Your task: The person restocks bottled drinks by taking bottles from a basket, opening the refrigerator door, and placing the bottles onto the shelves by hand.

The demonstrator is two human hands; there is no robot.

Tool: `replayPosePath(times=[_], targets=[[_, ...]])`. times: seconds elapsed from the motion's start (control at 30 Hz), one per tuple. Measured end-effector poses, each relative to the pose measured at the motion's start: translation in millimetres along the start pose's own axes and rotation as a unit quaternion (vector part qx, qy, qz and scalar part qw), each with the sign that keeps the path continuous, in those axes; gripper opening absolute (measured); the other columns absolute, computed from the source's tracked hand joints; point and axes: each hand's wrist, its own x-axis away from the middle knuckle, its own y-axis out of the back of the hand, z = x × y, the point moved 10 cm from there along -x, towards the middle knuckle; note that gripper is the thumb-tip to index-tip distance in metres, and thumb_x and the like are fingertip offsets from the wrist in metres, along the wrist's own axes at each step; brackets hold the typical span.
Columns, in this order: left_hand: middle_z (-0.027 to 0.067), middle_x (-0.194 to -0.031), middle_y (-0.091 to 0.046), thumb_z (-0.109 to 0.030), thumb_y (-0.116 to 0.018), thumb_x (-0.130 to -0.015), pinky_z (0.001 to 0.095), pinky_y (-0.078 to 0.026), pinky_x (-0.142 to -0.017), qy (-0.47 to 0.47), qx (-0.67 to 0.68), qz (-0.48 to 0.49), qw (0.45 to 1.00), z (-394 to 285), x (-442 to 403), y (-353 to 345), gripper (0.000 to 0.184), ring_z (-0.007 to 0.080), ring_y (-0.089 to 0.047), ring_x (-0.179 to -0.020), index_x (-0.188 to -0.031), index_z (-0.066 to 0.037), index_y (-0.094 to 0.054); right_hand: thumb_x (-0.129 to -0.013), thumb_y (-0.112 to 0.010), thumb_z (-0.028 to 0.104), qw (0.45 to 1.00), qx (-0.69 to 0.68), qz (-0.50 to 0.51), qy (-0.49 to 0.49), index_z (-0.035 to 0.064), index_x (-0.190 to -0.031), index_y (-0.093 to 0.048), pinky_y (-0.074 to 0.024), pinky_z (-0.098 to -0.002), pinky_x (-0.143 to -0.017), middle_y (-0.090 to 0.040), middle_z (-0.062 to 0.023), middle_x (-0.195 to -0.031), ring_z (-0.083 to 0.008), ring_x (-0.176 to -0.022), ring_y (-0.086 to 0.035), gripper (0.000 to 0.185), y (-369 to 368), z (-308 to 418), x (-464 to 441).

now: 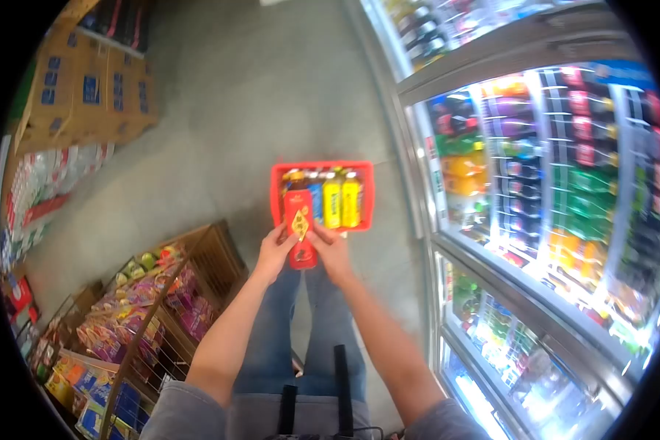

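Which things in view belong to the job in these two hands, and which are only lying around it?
Job in hand:
red carton, held by left hand and right hand
red basket
yellow bottles inside it

Lying about:
cardboard boxes
snack packets
drinks fridge

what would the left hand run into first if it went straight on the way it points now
The red box that the left hand touches comes first; past it, probably the red basket of bottles, though its depth below the hand is unclear.
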Motion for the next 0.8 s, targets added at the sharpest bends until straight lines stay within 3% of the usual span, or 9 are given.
replayPosePath(times=[0.13, 0.2, 0.3, 0.33, 0.47, 0.57, 0.63, 0.8], targets=[[0.0108, -0.116, -0.065, -0.012, -0.065, -0.093, 0.0280, -0.050, -0.089, -0.024, -0.008, 0.054, 0.998, -75.3, 68.4, -52.4, 0.054, 0.0146, -0.062, -0.104, -0.141, 0.003, -0.043, -0.093, -0.066, 0.012, 0.995, 0.018, -0.012, 0.096, -0.0064, -0.131, -0.055, -0.0501, -0.0251, -0.090, -0.065, -0.0105, -0.118, -0.0113, -0.102, -0.062, 0.044, -1.7, 84.9, 75.5], [0.0106, -0.114, -0.066, -0.011, -0.064, -0.093, 0.0278, -0.051, -0.088, -0.053, -0.019, 0.084, 0.995, -112.5, 104.9, -75.1, 0.055, 0.0137, -0.063, -0.101, -0.142, 0.002, -0.042, -0.092, -0.066, 0.008, 0.991, -0.076, -0.033, 0.107, -0.0076, -0.130, -0.056, -0.0499, -0.0253, -0.091, -0.066, -0.0116, -0.118, -0.0122, -0.104, -0.061, 0.042, -10.8, 119.2, 120.4], [0.0107, -0.121, -0.062, -0.013, -0.066, -0.093, 0.0286, -0.049, -0.092, -0.083, -0.046, 0.151, 0.984, -138.1, 141.4, -103.2, 0.059, 0.0143, -0.060, -0.107, -0.143, 0.002, -0.040, -0.092, -0.066, 0.004, 0.988, -0.037, -0.087, 0.125, -0.0091, -0.129, -0.056, -0.0496, -0.0255, -0.093, -0.064, -0.0134, -0.121, -0.0133, -0.107, -0.061, 0.041, -2.0, 150.3, 174.6], [0.0102, -0.125, -0.060, -0.014, -0.067, -0.092, 0.0291, -0.048, -0.093, -0.077, -0.040, 0.176, 0.980, -146.7, 156.2, -116.2, 0.061, 0.0149, -0.058, -0.111, -0.144, 0.000, -0.039, -0.091, -0.066, 0.004, 0.979, -0.053, -0.074, 0.181, -0.0085, -0.130, -0.054, -0.0492, -0.0273, -0.094, -0.063, -0.0132, -0.123, -0.0149, -0.110, -0.060, 0.043, -2.2, 162.9, 188.6], [0.0103, -0.125, -0.060, -0.013, -0.069, -0.091, 0.0290, -0.049, -0.093, -0.095, -0.062, 0.267, 0.957, -176.8, 211.5, -172.7, 0.066, 0.0155, -0.058, -0.112, -0.147, -0.003, -0.035, -0.090, -0.067, 0.001, 0.955, -0.104, -0.116, 0.253, -0.0074, -0.131, -0.054, -0.0470, -0.0301, -0.101, -0.060, -0.0152, -0.128, -0.0167, -0.115, -0.059, 0.044, 18.7, 195.4, 255.6], [0.0108, -0.129, -0.057, -0.010, -0.067, -0.091, 0.0318, -0.048, -0.097, -0.063, -0.076, 0.354, 0.930, -177.9, 249.4, -236.5, 0.061, 0.0177, -0.056, -0.117, -0.144, -0.002, -0.038, -0.090, -0.066, -0.001, 0.922, -0.142, -0.167, 0.320, -0.0073, -0.130, -0.055, -0.0477, -0.0294, -0.100, -0.060, -0.0149, -0.129, -0.0176, -0.117, -0.058, 0.042, 61.0, 217.4, 302.7], [0.0098, -0.122, -0.060, -0.010, -0.068, -0.090, 0.0298, -0.051, -0.090, -0.106, -0.119, 0.388, 0.908, -190.4, 281.6, -282.3, 0.061, 0.0166, -0.059, -0.109, -0.143, -0.002, -0.039, -0.090, -0.066, -0.001, 0.906, -0.140, -0.208, 0.342, -0.0072, -0.131, -0.054, -0.0461, -0.0310, -0.102, -0.059, -0.0148, -0.131, -0.0186, -0.120, -0.057, 0.044, 92.7, 232.3, 343.5], [0.0109, -0.123, -0.060, -0.009, -0.069, -0.088, 0.0314, -0.049, -0.094, -0.128, -0.129, 0.487, 0.854, -184.2, 354.0, -393.2, 0.060, 0.0175, -0.058, -0.111, -0.141, -0.002, -0.041, -0.090, -0.067, 0.003, 0.852, -0.108, -0.268, 0.436, -0.0041, -0.132, -0.051, -0.0450, -0.0320, -0.103, -0.058, -0.0139, -0.130, -0.0188, -0.120, -0.056, 0.045, 163.5, 279.9, 440.8]])
